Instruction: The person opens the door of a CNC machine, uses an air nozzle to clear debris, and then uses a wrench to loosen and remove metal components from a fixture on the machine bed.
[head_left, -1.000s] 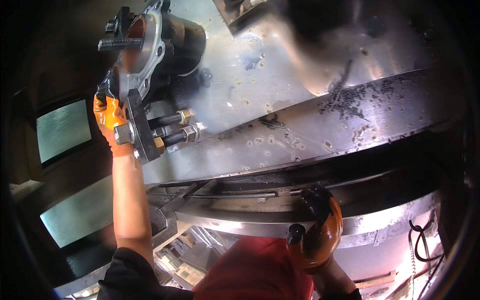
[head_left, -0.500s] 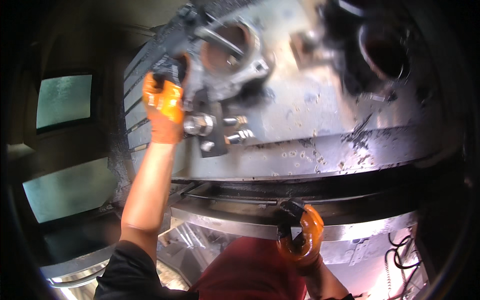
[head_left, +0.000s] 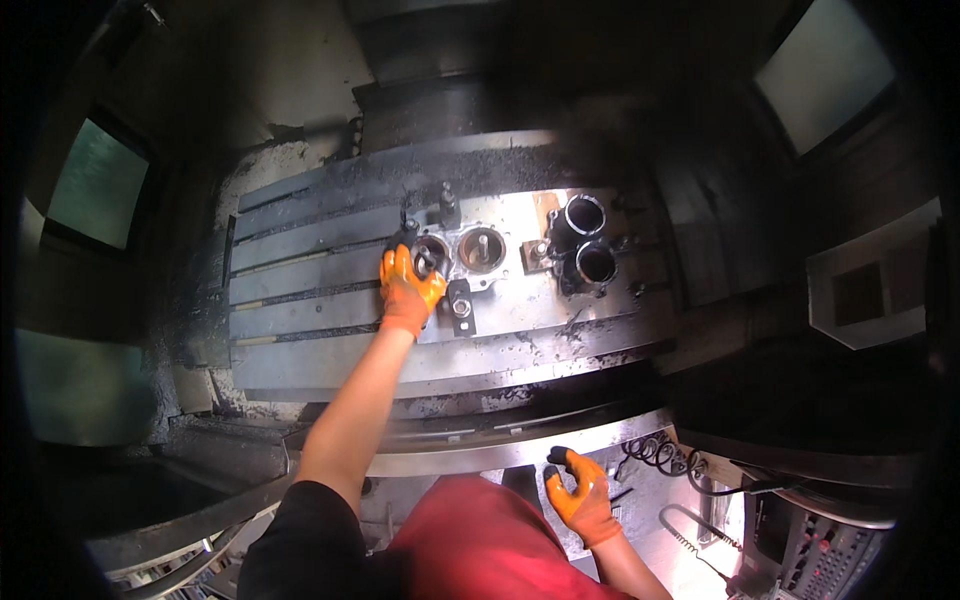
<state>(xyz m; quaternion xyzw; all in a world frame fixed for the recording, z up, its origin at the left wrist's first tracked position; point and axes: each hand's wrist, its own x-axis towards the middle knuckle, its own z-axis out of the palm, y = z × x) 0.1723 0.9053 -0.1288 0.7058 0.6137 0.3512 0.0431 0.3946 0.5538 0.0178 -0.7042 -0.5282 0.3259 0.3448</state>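
A grey metal casting with two round bores (head_left: 506, 256) lies on the slotted machine table. At its left end is my left hand (head_left: 408, 295), in an orange glove with black fingertips. Its fingers curl over the outer left edge and the thumb reaches toward the left bore, so the hand grips the casting's rim; part of that bore is hidden. A dark clamp block with a bolt and nut (head_left: 461, 306) stands just right of the hand. My right hand (head_left: 582, 497), gloved alike, hangs in front of the table's front rail, holding nothing, with thumb and fingers apart.
A dark casting with two upright round openings (head_left: 585, 214) sits farther right. Another clamp (head_left: 449, 206) rises behind the grey casting. Slots run across the machine table (head_left: 300, 312). A metal rail (head_left: 480, 457) crosses in front. Coiled black hose (head_left: 660, 455) and a control panel (head_left: 835, 550) are at lower right.
The view has pulled back and shows more of the machine. My left hand stays at the casting's left end, its fingers now farther over the rim. My right hand's fingers have spread somewhat.
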